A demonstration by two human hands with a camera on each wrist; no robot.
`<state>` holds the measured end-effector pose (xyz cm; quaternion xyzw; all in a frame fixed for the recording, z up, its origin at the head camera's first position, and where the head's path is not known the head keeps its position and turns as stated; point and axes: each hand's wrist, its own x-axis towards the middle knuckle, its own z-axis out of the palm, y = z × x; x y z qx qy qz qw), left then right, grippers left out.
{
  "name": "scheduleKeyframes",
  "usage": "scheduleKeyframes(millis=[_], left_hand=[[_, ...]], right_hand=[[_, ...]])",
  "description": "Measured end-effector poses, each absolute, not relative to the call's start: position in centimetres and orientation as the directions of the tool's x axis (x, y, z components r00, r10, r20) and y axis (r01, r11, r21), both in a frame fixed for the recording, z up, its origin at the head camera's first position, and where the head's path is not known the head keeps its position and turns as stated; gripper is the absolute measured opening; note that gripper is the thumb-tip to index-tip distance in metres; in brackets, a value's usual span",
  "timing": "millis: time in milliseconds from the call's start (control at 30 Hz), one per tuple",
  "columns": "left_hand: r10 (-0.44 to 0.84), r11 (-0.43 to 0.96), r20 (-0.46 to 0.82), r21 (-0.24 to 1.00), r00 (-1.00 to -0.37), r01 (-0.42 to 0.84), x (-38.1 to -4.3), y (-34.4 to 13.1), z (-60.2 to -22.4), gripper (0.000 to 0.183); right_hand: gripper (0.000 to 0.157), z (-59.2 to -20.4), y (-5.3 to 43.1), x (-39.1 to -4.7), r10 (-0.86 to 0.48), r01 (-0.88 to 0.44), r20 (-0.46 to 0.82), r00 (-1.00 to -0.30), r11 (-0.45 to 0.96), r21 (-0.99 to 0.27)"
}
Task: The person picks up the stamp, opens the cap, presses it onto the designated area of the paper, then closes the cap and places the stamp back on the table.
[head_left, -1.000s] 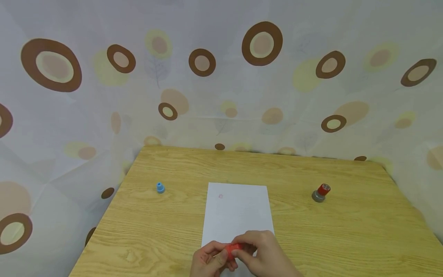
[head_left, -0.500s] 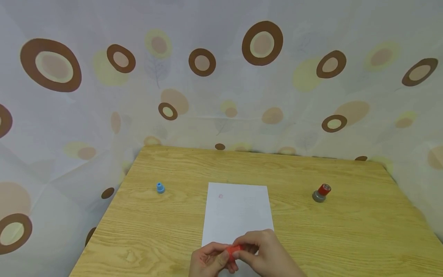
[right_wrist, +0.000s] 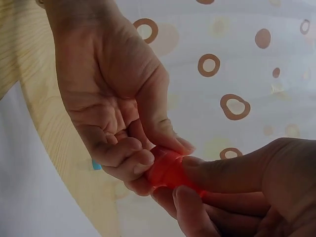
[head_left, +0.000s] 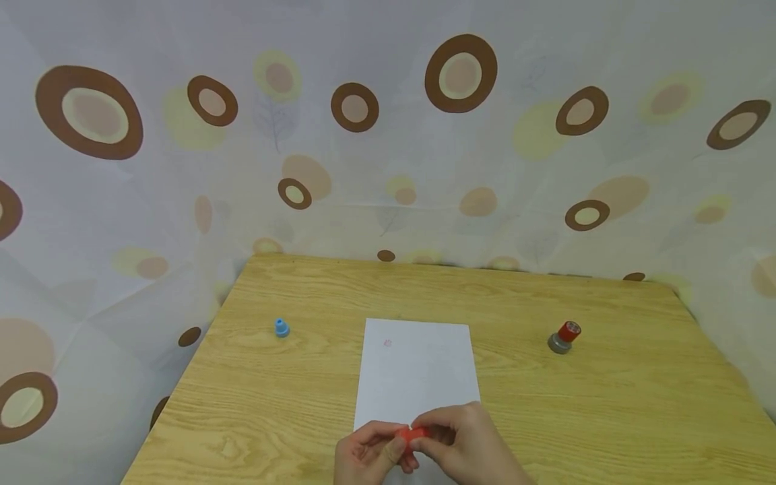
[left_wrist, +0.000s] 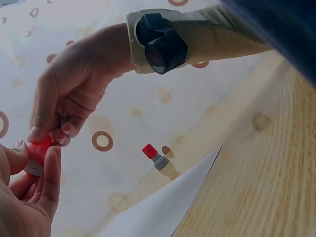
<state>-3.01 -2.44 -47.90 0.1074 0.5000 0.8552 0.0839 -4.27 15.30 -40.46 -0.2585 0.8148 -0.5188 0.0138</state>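
Both hands meet over the near part of a white paper sheet (head_left: 418, 370). Between them is a small red toy stamp (head_left: 412, 438), mostly covered by fingers. My left hand (head_left: 366, 458) pinches its left part between thumb and fingers. The right hand (head_left: 463, 441) pinches the other part with thumb and forefinger. In the left wrist view, the red stamp (left_wrist: 44, 144) shows a pale round end with a faint drawing. Its red side (right_wrist: 168, 170) shows between the two hands in the right wrist view. A faint pink print (head_left: 388, 343) marks the paper's upper left.
On the wooden table (head_left: 291, 404), a small blue stamp-like piece (head_left: 281, 328) stands left of the paper. To the right stands a red-and-grey stamp (head_left: 565, 337), its patterned red end tilted. A patterned cloth (head_left: 388, 148) hangs around the table's back and sides.
Both hands stay nearly in place around the red stamp. A small pale notch now shows at its top between the fingertips. The view has shifted very slightly.
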Motion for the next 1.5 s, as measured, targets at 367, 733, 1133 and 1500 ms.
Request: scheduleKeyframes(millis=[367, 733, 1133, 1500], left_hand=[[0.302, -0.506, 0.155, 0.863, -0.941, -0.02, -3.0, -2.5, -47.9, 0.03], [0.206, -0.465, 0.172, 0.883, -0.963, 0.058, -2.7, -1.7, -47.4, 0.022], [0.268, -0.464, 0.148, 0.886, -0.952, 0.007, -2.6, -2.3, -47.4, 0.024], [0.277, -0.426, 0.168, 0.904, -0.946, 0.036, -2.7, -2.3, -47.3, 0.019]], right_hand=[[0.012, -40.2, 16.1, -4.4, -0.474, -0.269, 0.12, -0.872, 0.261, -0.927], [0.006, -39.9, 15.8, -4.0, -0.431, -0.423, 0.262, -0.863, 0.336, -0.841], [0.009, -39.9, 15.9, -3.9, -0.444, -0.378, 0.216, -0.87, 0.318, -0.87], [0.007, -40.0, 16.0, -3.8, -0.46, -0.442, 0.257, -0.85, 0.358, -0.822]])
